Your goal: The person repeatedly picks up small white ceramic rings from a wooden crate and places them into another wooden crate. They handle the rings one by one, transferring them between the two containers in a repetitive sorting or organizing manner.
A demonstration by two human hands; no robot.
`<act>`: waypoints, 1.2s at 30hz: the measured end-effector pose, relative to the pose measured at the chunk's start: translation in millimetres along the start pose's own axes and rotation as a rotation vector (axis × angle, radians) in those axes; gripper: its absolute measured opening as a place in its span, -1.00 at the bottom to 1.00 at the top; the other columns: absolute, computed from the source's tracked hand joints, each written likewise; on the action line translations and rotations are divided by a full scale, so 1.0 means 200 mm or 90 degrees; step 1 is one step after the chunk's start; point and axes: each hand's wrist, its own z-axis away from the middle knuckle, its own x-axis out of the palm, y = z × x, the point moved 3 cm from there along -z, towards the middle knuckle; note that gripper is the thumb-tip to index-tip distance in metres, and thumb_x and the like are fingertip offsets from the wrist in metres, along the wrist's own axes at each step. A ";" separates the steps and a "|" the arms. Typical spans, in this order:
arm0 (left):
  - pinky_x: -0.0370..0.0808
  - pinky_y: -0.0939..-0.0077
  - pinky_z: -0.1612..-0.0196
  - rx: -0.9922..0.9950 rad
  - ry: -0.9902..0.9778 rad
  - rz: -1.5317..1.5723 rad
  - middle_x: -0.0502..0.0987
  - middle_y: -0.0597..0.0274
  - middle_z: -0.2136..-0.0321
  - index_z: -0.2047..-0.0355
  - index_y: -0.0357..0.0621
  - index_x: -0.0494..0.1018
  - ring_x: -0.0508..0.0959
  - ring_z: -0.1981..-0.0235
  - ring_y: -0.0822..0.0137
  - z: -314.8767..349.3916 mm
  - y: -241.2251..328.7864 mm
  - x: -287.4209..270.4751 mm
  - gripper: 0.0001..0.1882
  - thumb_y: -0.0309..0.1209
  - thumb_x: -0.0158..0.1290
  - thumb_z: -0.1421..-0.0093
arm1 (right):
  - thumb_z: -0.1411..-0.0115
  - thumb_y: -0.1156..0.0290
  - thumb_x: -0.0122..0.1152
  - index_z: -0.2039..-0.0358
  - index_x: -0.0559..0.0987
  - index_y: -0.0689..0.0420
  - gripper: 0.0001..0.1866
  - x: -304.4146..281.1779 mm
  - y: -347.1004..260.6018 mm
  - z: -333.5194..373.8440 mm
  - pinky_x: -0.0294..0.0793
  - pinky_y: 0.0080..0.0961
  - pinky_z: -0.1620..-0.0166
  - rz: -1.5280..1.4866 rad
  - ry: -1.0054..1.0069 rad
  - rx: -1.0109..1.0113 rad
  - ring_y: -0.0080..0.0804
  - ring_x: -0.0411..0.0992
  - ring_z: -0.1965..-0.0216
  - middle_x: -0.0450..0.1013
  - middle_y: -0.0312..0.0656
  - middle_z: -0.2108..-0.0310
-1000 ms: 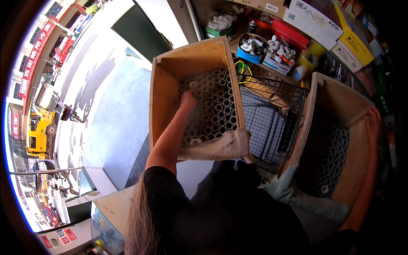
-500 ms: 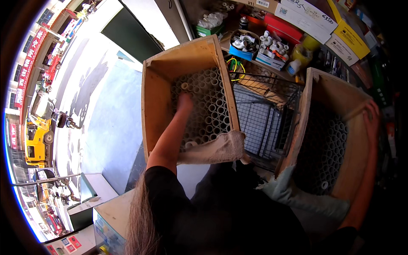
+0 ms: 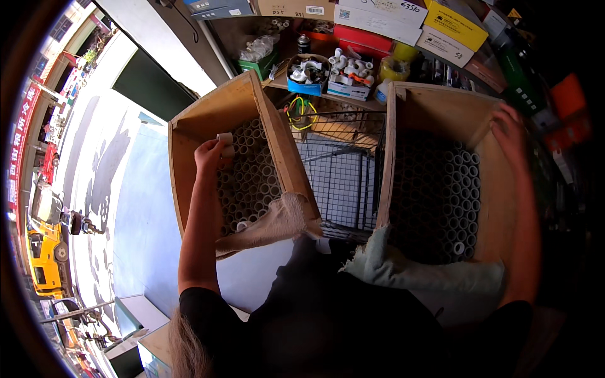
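Observation:
My left hand (image 3: pixel 211 155) is over the left wooden box (image 3: pixel 275 129), its fingers closed on a short white plastic pipe piece (image 3: pixel 225 140). Below it, many similar white pipe pieces (image 3: pixel 252 167) stand on end, packed side by side in the box. My right hand (image 3: pixel 509 135) lies at the far right corner of the right wooden box (image 3: pixel 435 108), fingers apart over the rim and holding no pipe piece. That box also contains upright white pipe pieces (image 3: pixel 463 189), many of them in deep shadow.
A beige cloth (image 3: pixel 271 223) and a greenish cloth (image 3: pixel 416 268) drape the boxes' near edges. Between the boxes is a black wire cage (image 3: pixel 343 176). Behind stand a blue box (image 3: pixel 305 86) of fittings and a yellow carton (image 3: pixel 455 25). The street lies at left.
My left hand has risen from among the pipe pieces and now shows one in its fingers. My right hand remains at the right box's rim. The whole view has turned and shifted.

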 end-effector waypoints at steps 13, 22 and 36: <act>0.61 0.40 0.28 0.180 -0.382 0.292 0.54 0.08 0.31 0.22 -0.31 0.44 0.58 0.30 0.27 0.96 0.87 0.88 -0.76 -0.38 0.02 -0.20 | 0.05 0.42 0.23 0.24 0.53 0.12 -0.70 0.00 -0.02 0.03 0.28 -0.32 -0.05 -0.002 0.032 -0.025 -0.11 0.28 -0.02 0.32 -0.16 0.00; 0.61 0.41 0.29 -0.115 -0.636 0.376 0.51 0.08 0.27 0.18 -0.31 0.38 0.57 0.29 0.24 1.31 0.64 1.69 -0.75 -0.38 0.00 -0.22 | 0.06 0.43 0.25 0.23 0.52 0.10 -0.68 0.00 -0.05 0.03 0.27 -0.30 -0.07 0.019 0.023 -0.030 -0.08 0.26 -0.05 0.30 -0.12 -0.03; 0.61 0.44 0.31 -0.156 -0.558 0.400 0.50 0.08 0.29 0.13 -0.35 0.37 0.55 0.30 0.26 1.34 0.51 1.78 -0.71 -0.36 -0.04 -0.23 | -0.13 0.35 0.19 0.06 0.47 0.18 -0.64 0.07 -0.42 0.07 0.39 -0.54 0.05 -0.446 -0.319 -0.006 -0.49 0.39 0.09 0.44 -0.23 0.14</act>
